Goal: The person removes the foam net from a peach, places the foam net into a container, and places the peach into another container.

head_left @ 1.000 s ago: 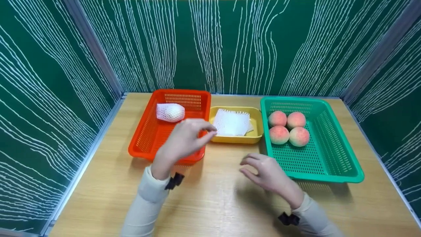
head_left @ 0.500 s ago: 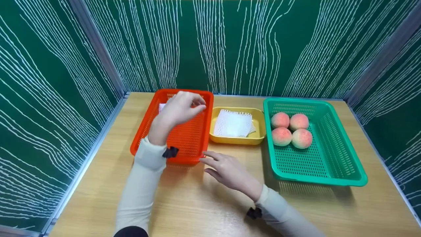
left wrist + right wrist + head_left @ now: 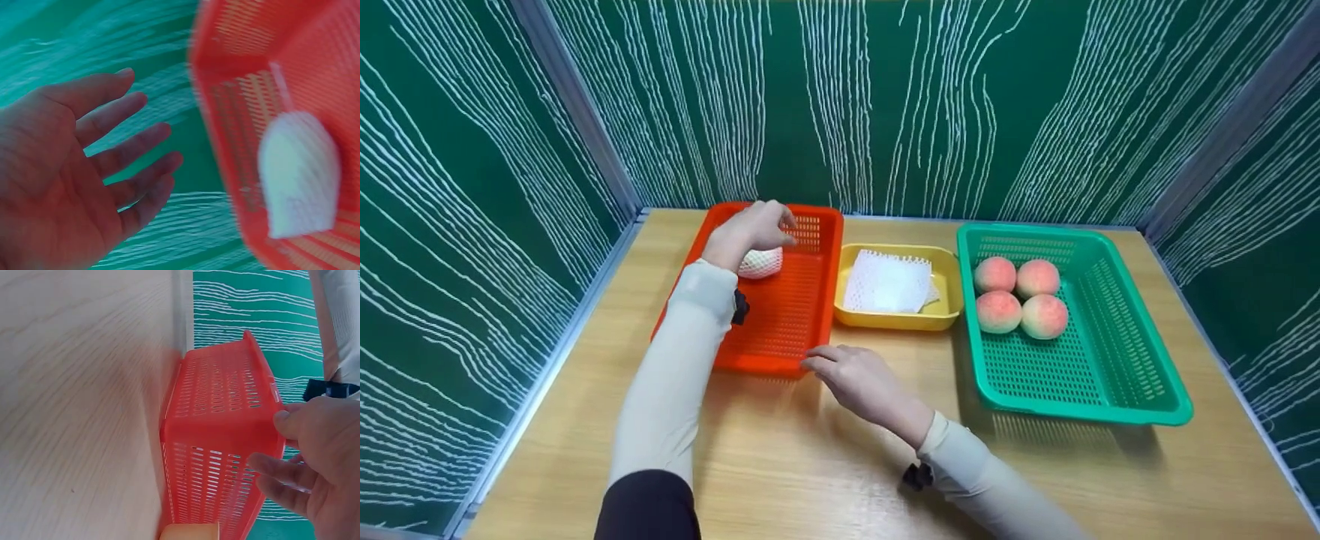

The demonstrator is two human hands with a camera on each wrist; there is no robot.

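In the head view my left hand [image 3: 754, 229] reaches over the far left part of the red basket [image 3: 772, 330], fingers bent loosely and holding nothing. Its spread fingers stand apart from the basket in the left wrist view. A pale fruit in a white foam net [image 3: 301, 174] lies inside the basket, partly hidden by that hand in the head view. My right hand [image 3: 866, 382] is at the basket's near right corner. Seen from the right wrist, its thumb presses the corner rim and a finger passes behind the rim, the other fingers beside the outer wall.
A yellow tray [image 3: 896, 320] with white foam nets [image 3: 889, 281] stands between the red basket and a green basket [image 3: 1080, 409]. Several peaches [image 3: 997, 311] sit in the green one. Green walls with white lines [image 3: 885, 97] enclose the wooden table [image 3: 780, 465].
My left hand has moved from the red basket's right side to its far left. My right hand has travelled left from near the green basket to the red basket's near right corner.
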